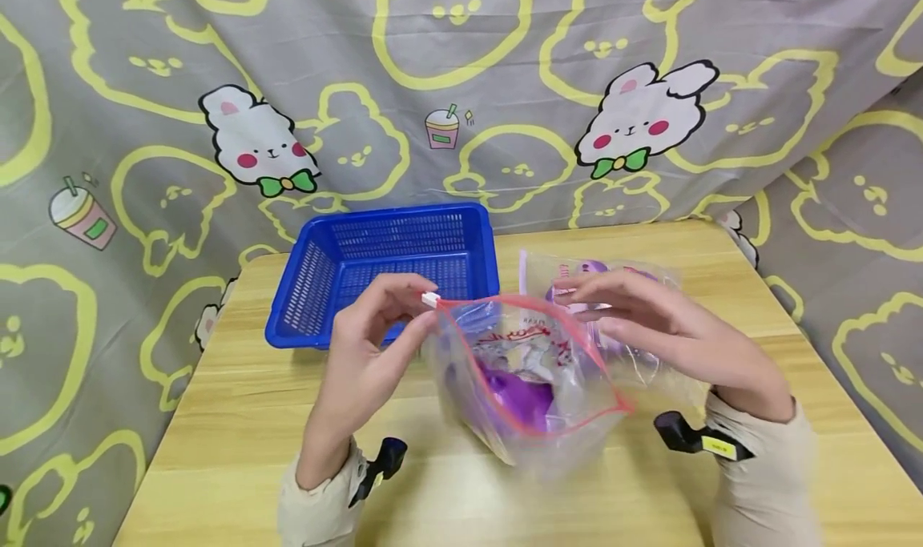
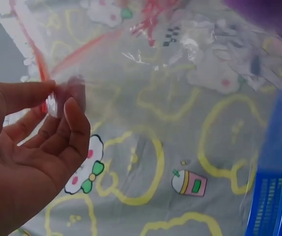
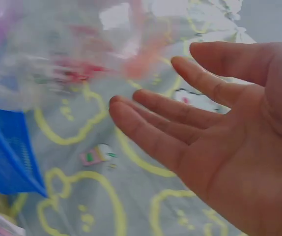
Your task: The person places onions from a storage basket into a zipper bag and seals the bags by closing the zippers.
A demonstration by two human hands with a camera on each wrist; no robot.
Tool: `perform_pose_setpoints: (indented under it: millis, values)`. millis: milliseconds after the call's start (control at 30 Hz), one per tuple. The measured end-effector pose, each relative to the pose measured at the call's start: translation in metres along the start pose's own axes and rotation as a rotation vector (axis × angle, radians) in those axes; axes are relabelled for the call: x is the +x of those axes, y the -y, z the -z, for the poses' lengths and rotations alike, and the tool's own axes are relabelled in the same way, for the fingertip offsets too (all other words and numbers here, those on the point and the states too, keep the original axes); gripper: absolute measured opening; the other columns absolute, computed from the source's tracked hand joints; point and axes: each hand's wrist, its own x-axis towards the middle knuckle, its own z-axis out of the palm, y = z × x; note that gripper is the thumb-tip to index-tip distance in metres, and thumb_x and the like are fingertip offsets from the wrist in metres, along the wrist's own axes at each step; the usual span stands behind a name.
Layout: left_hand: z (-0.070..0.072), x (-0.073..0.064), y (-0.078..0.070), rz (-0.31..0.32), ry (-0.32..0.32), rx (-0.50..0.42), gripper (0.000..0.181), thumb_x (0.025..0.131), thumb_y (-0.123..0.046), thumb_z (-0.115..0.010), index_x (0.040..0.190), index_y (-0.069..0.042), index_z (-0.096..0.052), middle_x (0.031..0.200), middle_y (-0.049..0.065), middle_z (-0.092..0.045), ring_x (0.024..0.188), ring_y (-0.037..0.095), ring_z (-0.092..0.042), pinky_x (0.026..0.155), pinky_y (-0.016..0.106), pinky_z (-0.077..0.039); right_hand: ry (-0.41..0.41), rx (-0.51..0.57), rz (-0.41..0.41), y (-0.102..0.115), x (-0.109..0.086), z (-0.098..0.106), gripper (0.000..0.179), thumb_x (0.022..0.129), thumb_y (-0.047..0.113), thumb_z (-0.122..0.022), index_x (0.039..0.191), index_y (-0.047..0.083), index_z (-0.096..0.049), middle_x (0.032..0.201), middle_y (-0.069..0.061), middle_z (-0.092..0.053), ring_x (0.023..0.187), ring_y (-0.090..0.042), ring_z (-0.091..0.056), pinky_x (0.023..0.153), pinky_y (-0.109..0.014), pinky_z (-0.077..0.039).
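In the head view a clear zip bag point(image 1: 526, 403) with a red zip edge hangs above the table, its mouth spread wide. Purple contents point(image 1: 515, 399) and a crumpled printed wrapper point(image 1: 515, 351) show inside. My left hand point(image 1: 375, 355) pinches the bag's top corner beside the white slider point(image 1: 430, 299), between thumb and fingers. Fingers extended, my right hand point(image 1: 656, 323) is beside the bag's far right edge. The right wrist view shows the right hand point(image 3: 205, 123) with spread fingers and nothing between thumb and forefinger.
A blue plastic basket point(image 1: 288, 307) stands at the back left of the wooden table point(image 1: 238, 419). Behind the right hand lies another clear bag point(image 1: 534, 271) with purple items. A patterned grey curtain point(image 1: 505, 187) hangs at the table's back edge.
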Motion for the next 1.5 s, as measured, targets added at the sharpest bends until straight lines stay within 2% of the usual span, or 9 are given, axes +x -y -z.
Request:
perform_pose_setpoints:
  millis: [200,433,600,733,867,1167,1300,1400,1500]
  values:
    - [0.002,0.001,0.008,0.042,-0.092,0.054,0.021,0.092,0.002,-0.067,0.112,-0.005,-0.063,0.092,0.004,-0.068,0.072,0.019,-0.067,0.067,0.03,-0.058,0.077,-0.268,0.099,0.023,-0.015,-0.002,0.052,0.089,-0.01,-0.061,0.137,0.011,-0.058,0.153,-0.016,-0.042,0.143,-0.026,-0.035,0.109,-0.02,-0.033]
    - [0.006,-0.002,0.011,0.051,-0.123,0.068,0.02,0.093,0.001,-0.066,0.112,-0.005,-0.063,0.087,0.003,-0.068,0.069,0.019,-0.067,0.066,0.03,-0.057,0.186,-0.609,-0.175,0.022,-0.002,-0.033,0.039,0.095,0.049,-0.062,0.133,0.04,-0.059,0.159,0.001,-0.034,0.143,-0.021,-0.036,0.103,-0.035,-0.045]
    - [0.014,-0.003,0.015,0.043,-0.143,0.101,0.019,0.093,0.001,-0.067,0.11,-0.005,-0.063,0.086,0.002,-0.068,0.069,0.019,-0.067,0.064,0.027,-0.056,0.222,-0.628,-0.188,0.009,0.006,-0.034,0.032,0.096,0.051,-0.059,0.109,0.025,-0.071,0.114,0.003,-0.068,0.102,-0.015,-0.064,0.083,-0.036,-0.054]
    - [0.022,-0.005,0.021,0.046,-0.143,0.147,0.018,0.093,0.001,-0.066,0.11,-0.004,-0.063,0.087,0.003,-0.068,0.07,0.018,-0.068,0.064,0.025,-0.056,0.237,-0.523,-0.073,0.003,0.005,-0.029,0.009,0.098,0.033,-0.063,0.099,0.029,-0.071,0.091,0.016,-0.065,0.082,-0.002,-0.061,0.073,-0.025,-0.053]
    - [0.031,-0.007,0.026,0.048,-0.142,0.206,0.017,0.093,0.003,-0.065,0.109,-0.003,-0.062,0.087,0.003,-0.068,0.07,0.016,-0.067,0.065,0.023,-0.056,0.156,-0.524,-0.018,0.002,0.0,-0.024,0.014,0.098,0.022,-0.065,0.102,0.031,-0.074,0.105,0.016,-0.069,0.091,-0.002,-0.064,0.076,-0.024,-0.055]
    - [0.044,-0.009,0.03,0.035,-0.144,0.26,0.015,0.093,0.004,-0.065,0.106,-0.002,-0.062,0.087,0.003,-0.067,0.068,0.014,-0.065,0.067,0.021,-0.056,0.034,-0.596,0.0,-0.006,-0.006,-0.023,0.013,0.094,0.02,-0.07,0.093,0.033,-0.068,0.076,0.023,-0.055,0.062,0.004,-0.047,0.054,-0.011,-0.039]
    - [0.048,-0.011,0.03,0.025,-0.151,0.279,0.015,0.092,0.006,-0.065,0.105,-0.002,-0.062,0.087,0.003,-0.068,0.069,0.014,-0.063,0.065,0.02,-0.054,-0.084,-0.789,0.086,-0.008,-0.009,-0.022,0.004,0.099,0.025,-0.064,0.095,0.025,-0.067,0.088,0.015,-0.058,0.075,-0.003,-0.052,0.066,-0.017,-0.045]
    - [0.053,-0.012,0.032,-0.011,-0.206,0.307,0.012,0.093,0.008,-0.062,0.101,0.0,-0.064,0.086,0.004,-0.069,0.065,0.012,-0.058,0.057,0.017,-0.047,-0.237,-0.91,0.142,-0.006,-0.013,-0.017,0.027,0.104,0.035,-0.052,0.098,0.014,-0.068,0.105,0.001,-0.064,0.096,-0.017,-0.058,0.086,-0.028,-0.048]
    - [0.058,-0.013,0.034,-0.039,-0.294,0.266,0.011,0.094,0.011,-0.058,0.098,0.004,-0.064,0.084,0.01,-0.068,0.062,0.011,-0.053,0.053,0.018,-0.042,-0.35,-0.902,0.16,-0.004,-0.021,-0.01,0.036,0.105,0.04,-0.047,0.097,0.011,-0.068,0.101,0.0,-0.066,0.093,-0.012,-0.058,0.083,-0.021,-0.047]
